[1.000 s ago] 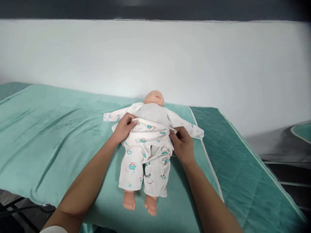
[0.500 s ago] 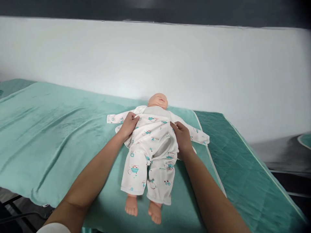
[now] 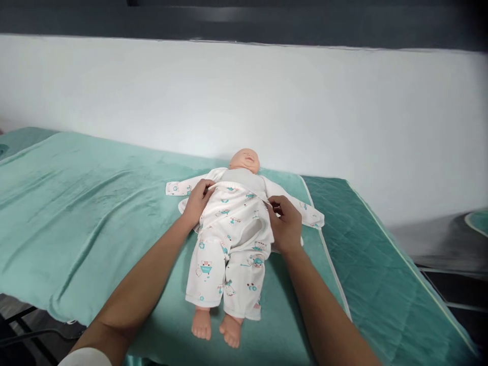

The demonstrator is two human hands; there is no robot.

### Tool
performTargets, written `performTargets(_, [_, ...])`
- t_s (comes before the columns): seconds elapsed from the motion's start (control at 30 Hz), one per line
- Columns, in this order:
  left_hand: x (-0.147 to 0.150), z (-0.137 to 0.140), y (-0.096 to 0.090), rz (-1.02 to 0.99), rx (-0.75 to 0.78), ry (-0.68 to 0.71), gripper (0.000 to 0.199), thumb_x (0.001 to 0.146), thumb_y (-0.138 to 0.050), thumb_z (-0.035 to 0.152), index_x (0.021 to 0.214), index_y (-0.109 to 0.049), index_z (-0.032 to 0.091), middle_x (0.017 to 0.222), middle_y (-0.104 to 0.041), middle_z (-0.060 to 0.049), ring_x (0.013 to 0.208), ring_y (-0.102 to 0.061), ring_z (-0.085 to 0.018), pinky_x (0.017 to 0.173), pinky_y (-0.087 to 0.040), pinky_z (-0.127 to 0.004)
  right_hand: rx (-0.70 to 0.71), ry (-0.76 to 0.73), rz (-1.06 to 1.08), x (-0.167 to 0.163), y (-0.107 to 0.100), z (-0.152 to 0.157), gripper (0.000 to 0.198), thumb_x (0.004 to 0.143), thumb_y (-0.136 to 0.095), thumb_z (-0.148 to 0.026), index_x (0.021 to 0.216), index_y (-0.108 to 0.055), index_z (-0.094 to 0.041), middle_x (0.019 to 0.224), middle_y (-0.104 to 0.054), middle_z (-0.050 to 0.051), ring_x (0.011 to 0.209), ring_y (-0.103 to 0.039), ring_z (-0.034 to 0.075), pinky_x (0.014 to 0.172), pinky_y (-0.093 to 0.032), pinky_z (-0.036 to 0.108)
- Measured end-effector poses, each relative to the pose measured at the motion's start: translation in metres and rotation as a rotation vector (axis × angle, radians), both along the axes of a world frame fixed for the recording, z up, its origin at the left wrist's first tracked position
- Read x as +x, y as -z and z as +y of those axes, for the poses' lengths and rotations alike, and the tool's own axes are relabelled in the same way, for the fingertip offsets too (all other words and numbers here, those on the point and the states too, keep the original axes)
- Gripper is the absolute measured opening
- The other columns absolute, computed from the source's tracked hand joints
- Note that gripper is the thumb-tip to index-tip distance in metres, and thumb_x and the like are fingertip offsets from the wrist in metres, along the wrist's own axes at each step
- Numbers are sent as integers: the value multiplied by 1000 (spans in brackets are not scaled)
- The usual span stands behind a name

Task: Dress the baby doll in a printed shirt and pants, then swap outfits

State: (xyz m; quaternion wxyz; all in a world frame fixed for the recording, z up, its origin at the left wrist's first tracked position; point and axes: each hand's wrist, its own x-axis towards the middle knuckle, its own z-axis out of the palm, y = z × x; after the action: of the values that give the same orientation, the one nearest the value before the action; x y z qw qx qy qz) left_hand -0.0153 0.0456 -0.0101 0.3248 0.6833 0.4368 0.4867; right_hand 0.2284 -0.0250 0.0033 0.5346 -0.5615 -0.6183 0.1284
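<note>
A baby doll [image 3: 244, 161] lies on its back, head towards the wall and bare feet [image 3: 201, 324] towards me. It wears white printed baby pants [image 3: 232, 218], pulled up over the belly, with a gap or fold showing at the right hip. Under them is a white top with its sleeves [image 3: 295, 203] spread out to both sides. My left hand [image 3: 199, 201] is closed on the waistband at the left side. At the right side, my right hand [image 3: 285, 221] pinches the waistband edge with curled fingers. Its fingertips are partly hidden.
A light green blanket [image 3: 95, 213] covers the bed under the doll. To the right lies a darker green quilted cover [image 3: 366, 264]. A white wall [image 3: 244, 96] rises behind the bed. Dark metal bars and a cable [image 3: 38, 334] show at the lower left.
My right hand's fingers have curled further at the waistband, and the left hand's thumb no longer shows on top of the cloth. The view has shifted slightly.
</note>
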Motion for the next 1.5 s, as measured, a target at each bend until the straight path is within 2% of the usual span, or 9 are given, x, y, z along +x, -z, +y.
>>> performTargets(0.17, [6,-10,-15,65,193,147,20,91,-63,38,105,-61,23,113,-57,-8,116,-52,-23,102,-40,-37,82,-10,7,-12,-10,-3,19,90,-61,-40,79,-59,-24,76,-56,1,72,-52,18,69,-45,34])
performTargets(0.37, [13,-16,-25,187,211,140,14,90,-61,31,85,-53,22,110,-57,-8,98,-55,-21,80,-43,-31,45,-57,-22,-16,-13,-1,22,90,-62,-42,77,-60,-24,76,-58,1,71,-52,18,66,-43,33])
performTargets(0.53, [11,1,-20,43,-45,-141,19,88,-53,27,72,-47,21,71,-51,2,72,-47,-17,69,-36,-29,-179,48,74,-13,-11,3,20,82,-67,-42,76,-61,-23,65,-57,-2,61,-50,16,61,-40,31])
performTargets(0.6, [10,6,-15,-63,-156,-197,22,86,-55,28,67,-47,20,67,-48,3,70,-45,-16,66,-35,-28,-235,56,68,-7,-8,6,17,80,-66,-39,79,-62,-23,68,-60,-1,59,-52,15,59,-39,30])
performTargets(0.73, [6,9,-6,-214,-270,-220,18,80,-59,26,66,-51,19,67,-52,3,69,-46,-15,64,-36,-27,-197,103,-69,6,-3,12,9,76,-63,-28,84,-62,-22,82,-65,1,63,-56,15,65,-43,32])
performTargets(0.93, [-2,12,3,-118,-305,-99,17,80,-62,34,78,-68,19,87,-70,-4,87,-59,-23,77,-44,-33,-382,63,-13,12,-1,8,11,79,-62,-34,77,-60,-23,71,-63,0,63,-55,17,63,-40,31])
performTargets(1.13, [-5,14,3,-5,-318,-64,19,82,-60,35,80,-70,19,95,-74,-7,94,-62,-27,81,-45,-35,-433,-262,339,13,3,2,38,82,-66,-59,72,-62,-22,64,-55,-2,60,-44,14,55,-33,28])
performTargets(1.33, [-7,5,-8,-44,-422,114,28,84,-60,44,84,-72,19,97,-75,-8,99,-64,-28,83,-47,-35,-535,-379,633,13,4,2,33,78,-74,-55,76,-68,-22,70,-62,0,63,-51,16,61,-43,29])
performTargets(1.5, [-5,-3,-12,-149,-517,121,30,79,-69,47,92,-73,21,97,-76,-8,89,-68,-26,78,-49,-35,-517,-371,632,17,4,3,33,75,-77,-54,73,-68,-22,68,-62,-1,61,-51,15,60,-44,30])
